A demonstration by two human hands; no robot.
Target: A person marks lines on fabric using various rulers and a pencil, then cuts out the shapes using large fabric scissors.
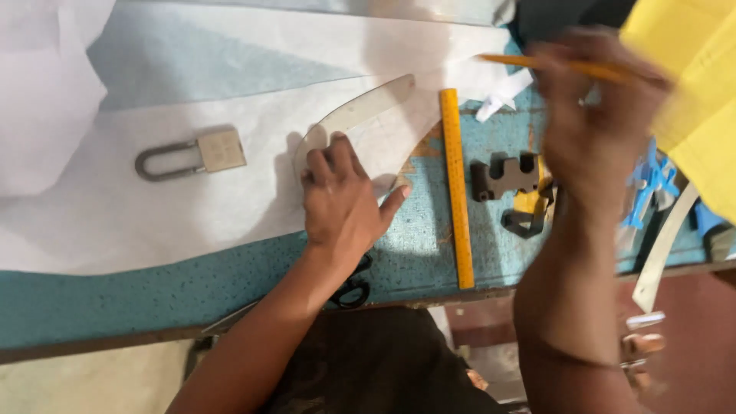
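The left hand [341, 201] lay flat, fingers spread, pressing a clear curved plastic ruler [360, 115] onto white paper [153, 207] on the speckled teal tabletop [115, 299]. The right hand [594, 130], blurred, pinched a yellow pencil [560, 67] near the far edge, beside a straight yellow ruler [456, 192]

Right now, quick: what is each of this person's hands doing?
Left hand: open, pressed flat on the clear curved ruler over the white paper.
Right hand: closed around a yellow pencil, raised above the table and blurred.
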